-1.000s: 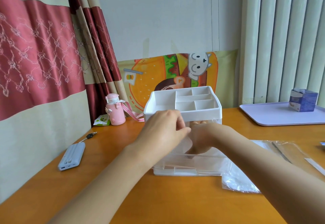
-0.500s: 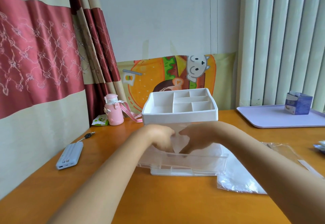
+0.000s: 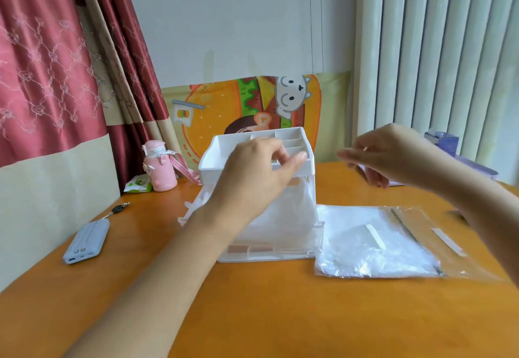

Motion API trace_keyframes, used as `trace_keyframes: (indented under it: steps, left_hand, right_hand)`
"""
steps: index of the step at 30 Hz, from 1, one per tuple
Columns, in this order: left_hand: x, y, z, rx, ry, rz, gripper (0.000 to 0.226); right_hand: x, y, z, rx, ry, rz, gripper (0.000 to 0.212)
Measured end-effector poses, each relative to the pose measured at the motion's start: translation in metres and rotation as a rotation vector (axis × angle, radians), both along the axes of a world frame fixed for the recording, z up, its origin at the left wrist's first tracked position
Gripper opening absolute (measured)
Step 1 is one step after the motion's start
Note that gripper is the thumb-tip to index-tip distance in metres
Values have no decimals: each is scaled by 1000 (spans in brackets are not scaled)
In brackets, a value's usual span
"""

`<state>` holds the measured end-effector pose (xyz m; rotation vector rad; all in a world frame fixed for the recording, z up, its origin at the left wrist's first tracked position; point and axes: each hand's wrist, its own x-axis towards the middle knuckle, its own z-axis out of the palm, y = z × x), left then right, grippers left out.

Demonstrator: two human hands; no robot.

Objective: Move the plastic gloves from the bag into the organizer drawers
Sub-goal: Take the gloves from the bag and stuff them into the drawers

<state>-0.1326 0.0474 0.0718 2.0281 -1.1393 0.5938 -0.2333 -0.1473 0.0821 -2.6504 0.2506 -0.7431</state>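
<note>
My left hand (image 3: 258, 169), fingers relaxed, hovers just above the gloves (image 3: 283, 217) heaped in the drawer (image 3: 280, 255); my right hand (image 3: 393, 158) hangs loose and empty over the bag (image 3: 373, 248).

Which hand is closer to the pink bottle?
Left. The left hand hovers at the white organizer beside the pink bottle; the right hand is farther away, beyond the organizer's other side.

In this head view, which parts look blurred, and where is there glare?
Head view: the right hand is smeared by motion; the left hand is sharper; light glares on the plastic bag; the wide lens tilts the blinds.
</note>
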Motion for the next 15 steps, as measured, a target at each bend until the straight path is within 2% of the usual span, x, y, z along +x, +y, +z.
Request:
trace_keyframes:
  steps: [2, 4, 8, 13, 15]
  left_hand:
    - [-20, -22, -16, -61, -3, -157, 37]
    - [-39, -47, -36, -35, 29, -265, 37]
    - [-74, -101, -76, 214, 198, -421, 29]
    - [-55, -153, -125, 404, 290, -324, 20]
    - [-37, -165, -141, 460, 321, -262, 29]
  right_hand:
    - [-8, -19, -14, 0, -60, -111, 43]
    - [-16, -41, -29, -5, -14, -201, 44]
    - [-30, -94, -66, 86, 207, -306, 37]
    - [-39, -142, -112, 166, 543, -366, 14]
    - [-39, -156, -125, 176, 643, -375, 22]
